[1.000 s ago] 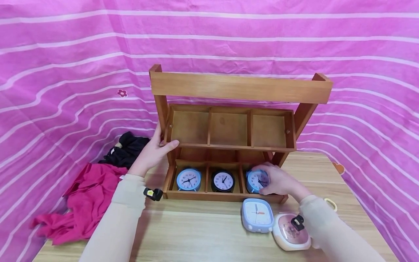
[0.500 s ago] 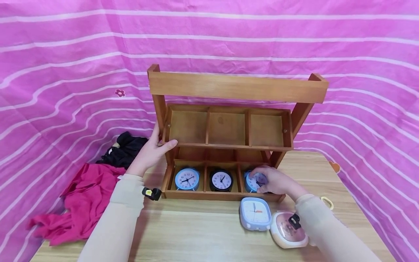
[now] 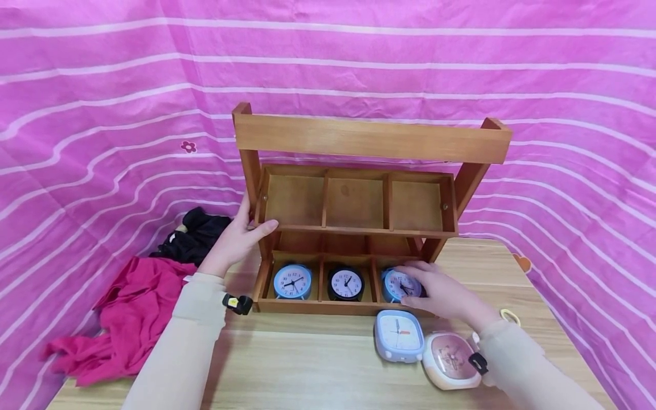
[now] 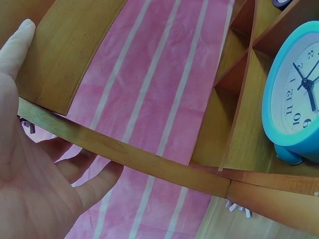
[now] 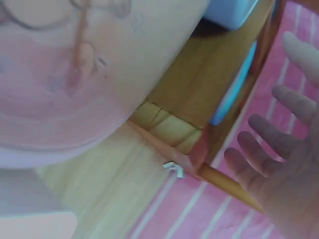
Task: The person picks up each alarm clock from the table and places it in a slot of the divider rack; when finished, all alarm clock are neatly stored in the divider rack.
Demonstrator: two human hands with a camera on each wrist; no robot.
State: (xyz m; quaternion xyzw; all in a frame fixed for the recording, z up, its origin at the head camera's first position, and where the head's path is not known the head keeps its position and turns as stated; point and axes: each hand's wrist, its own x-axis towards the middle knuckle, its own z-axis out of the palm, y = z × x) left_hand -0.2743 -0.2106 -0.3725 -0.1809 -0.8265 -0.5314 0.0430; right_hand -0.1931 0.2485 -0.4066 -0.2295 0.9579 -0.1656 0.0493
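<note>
My left hand (image 3: 232,244) holds the left side of a two-tier wooden shelf (image 3: 369,136), thumb in front and fingers behind the side rail in the left wrist view. In the lower tier stand a blue alarm clock (image 3: 292,281) on the left, a black one (image 3: 345,283) in the middle and another blue one (image 3: 397,285) on the right. My right hand (image 3: 441,290) is beside that right clock, partly covering it; in the right wrist view its fingers (image 5: 271,134) are spread and loosely bent, holding nothing.
In front of the shelf's right end lie a lavender square clock (image 3: 398,336) and a cream clock with a pink face (image 3: 451,359). Pink cloth (image 3: 135,319) and black cloth (image 3: 192,236) lie at the left. A striped pink curtain (image 3: 328,62) hangs around the table.
My right hand has let go of the right blue clock, its fingers loosening and drawing slightly right. That clock stays in its compartment; the left hand keeps its hold.
</note>
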